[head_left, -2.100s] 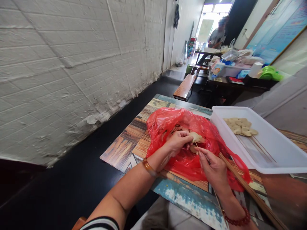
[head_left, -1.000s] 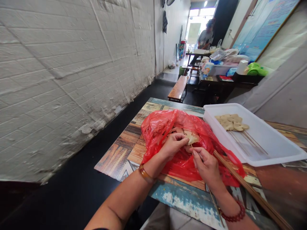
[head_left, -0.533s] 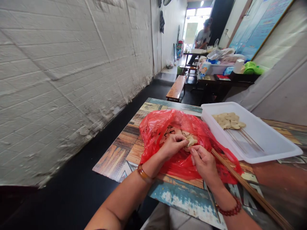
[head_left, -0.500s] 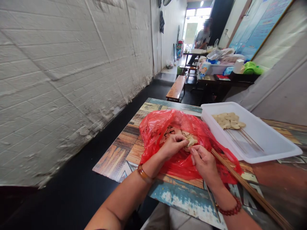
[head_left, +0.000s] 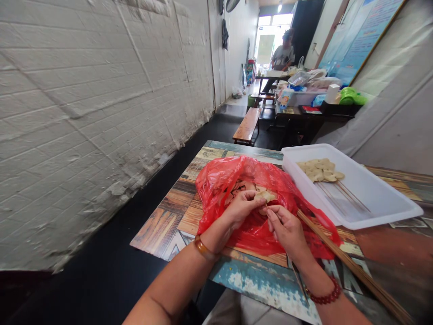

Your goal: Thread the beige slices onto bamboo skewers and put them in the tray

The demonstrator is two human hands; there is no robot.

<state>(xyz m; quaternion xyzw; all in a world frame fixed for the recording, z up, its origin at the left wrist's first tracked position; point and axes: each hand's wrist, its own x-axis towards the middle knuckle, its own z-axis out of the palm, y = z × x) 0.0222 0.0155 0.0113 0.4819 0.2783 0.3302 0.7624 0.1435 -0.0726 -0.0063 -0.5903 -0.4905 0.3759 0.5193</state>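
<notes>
While gripping a pale slice (head_left: 265, 196) between the fingers of the left hand (head_left: 241, 208), pinching a thin stick (head_left: 267, 206) in the fingers of the right hand (head_left: 287, 229), up against the slice's near side; too small to tell whether piercing or merely touching. Keeping both over the open mouth of a red plastic bag (head_left: 216, 189), crumpled near the middle of a wood-patterned desk (head_left: 162, 225) and holding more round slices (head_left: 246, 186). Wearing an amber bangle (head_left: 202, 246) on the left wrist, a red beaded bracelet (head_left: 326, 295) on the right. Facing, just right of the bag, a white tray (head_left: 382, 216) with skewered slices (head_left: 320, 169) clustered toward its far left, sticks pointing near and right. Having also a bundle of sticks (head_left: 352, 262) slanting from the bag's right side toward the near right. Seeing farther off a low bench (head_left: 247, 124), a cluttered second desk (head_left: 280, 111) at far right, and a person (head_left: 283, 56) by the bright doorway.
</notes>
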